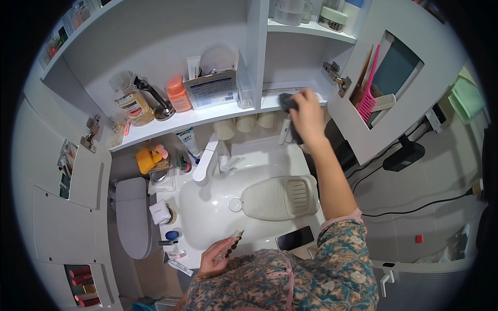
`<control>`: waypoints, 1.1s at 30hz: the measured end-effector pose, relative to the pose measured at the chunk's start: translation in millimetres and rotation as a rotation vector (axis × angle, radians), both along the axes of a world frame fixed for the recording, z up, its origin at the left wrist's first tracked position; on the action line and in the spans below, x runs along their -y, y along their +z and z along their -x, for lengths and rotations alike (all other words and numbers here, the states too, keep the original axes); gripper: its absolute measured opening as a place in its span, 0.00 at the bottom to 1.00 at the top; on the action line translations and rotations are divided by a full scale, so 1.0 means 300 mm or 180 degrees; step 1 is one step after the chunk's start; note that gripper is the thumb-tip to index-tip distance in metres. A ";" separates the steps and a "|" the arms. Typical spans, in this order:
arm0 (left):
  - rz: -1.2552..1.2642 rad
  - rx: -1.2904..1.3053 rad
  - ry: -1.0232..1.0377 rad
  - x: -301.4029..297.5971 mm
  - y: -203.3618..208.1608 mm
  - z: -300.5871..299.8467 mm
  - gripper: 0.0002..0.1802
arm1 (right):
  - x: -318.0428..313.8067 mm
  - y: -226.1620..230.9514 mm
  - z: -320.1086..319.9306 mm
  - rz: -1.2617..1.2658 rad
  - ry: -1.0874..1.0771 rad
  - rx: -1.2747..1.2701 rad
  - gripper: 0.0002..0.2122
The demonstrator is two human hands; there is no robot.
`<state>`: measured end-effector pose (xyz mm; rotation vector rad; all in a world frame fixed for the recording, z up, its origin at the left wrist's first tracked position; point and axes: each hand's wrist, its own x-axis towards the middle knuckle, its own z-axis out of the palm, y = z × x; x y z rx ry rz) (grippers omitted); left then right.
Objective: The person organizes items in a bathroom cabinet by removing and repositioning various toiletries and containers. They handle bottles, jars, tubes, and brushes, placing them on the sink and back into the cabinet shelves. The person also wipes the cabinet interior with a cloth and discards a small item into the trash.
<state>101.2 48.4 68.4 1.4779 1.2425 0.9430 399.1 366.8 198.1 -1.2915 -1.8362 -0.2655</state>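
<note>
In the upper left, a mouthwash bottle (pixel 137 110) stands on the cabinet shelf (pixel 207 115). At lower centre, the left hand (pixel 212 259) has its grip closed around a small clear item with dark pieces (pixel 234 244); best held clear of the basin (pixel 207 228). Right of it lies a ribbed washboard (pixel 280 198). At upper right, the right hand (pixel 308 116) grips a dark cloth (pixel 286 102) at the shelf's front edge, fingers closed; light, flat pressure should suit, minding the white sticks (pixel 284 129) just below.
</note>
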 end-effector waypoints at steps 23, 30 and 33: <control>-0.0149 -0.0214 -0.0213 -0.039 0.006 -0.022 0.29 | -0.119 0.069 -0.026 0.1373 -0.1774 0.1384 0.09; -0.0074 -0.0184 -0.0010 -0.013 -0.002 -0.006 0.26 | -0.266 0.105 -0.045 0.1651 -0.1532 0.0938 0.10; -0.0072 -0.0122 -0.0010 -0.013 0.009 -0.017 0.26 | -0.314 0.079 0.039 0.1503 -0.1056 0.1086 0.11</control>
